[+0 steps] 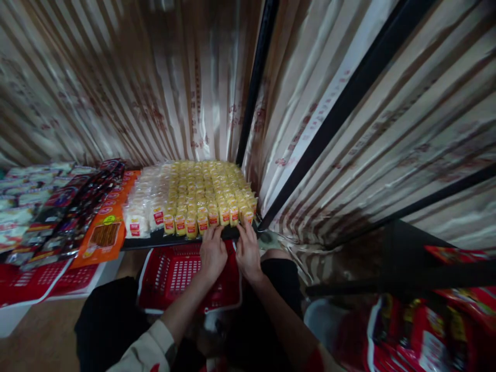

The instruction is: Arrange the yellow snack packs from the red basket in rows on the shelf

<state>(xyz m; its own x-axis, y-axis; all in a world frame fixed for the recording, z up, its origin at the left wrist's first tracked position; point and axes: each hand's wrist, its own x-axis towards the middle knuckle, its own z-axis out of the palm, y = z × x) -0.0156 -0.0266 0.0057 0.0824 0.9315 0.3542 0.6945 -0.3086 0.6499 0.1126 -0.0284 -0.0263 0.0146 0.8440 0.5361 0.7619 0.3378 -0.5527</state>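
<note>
Many small yellow snack packs [209,191] in clear wrappers stand in tight rows on a black shelf [155,238], with red labels on the front ones. At the front edge, my left hand [213,256] reaches forward with its fingers stretched against the lower front of the packs. Beside it, my right hand [248,253] touches the packs near the right corner, fingers also extended. I see nothing lifted in either hand. The fingertips are partly hard to make out in the dim light. A red plastic basket [176,274] with a white rim sits below my forearms.
White snack packs [137,206] adjoin the yellow ones. Farther left lie an orange bag [104,227], dark packets [65,206] and pale packets [23,206]. Black posts [258,77] and striped curtains [135,77] enclose the shelf. Red packages [422,330] are at lower right.
</note>
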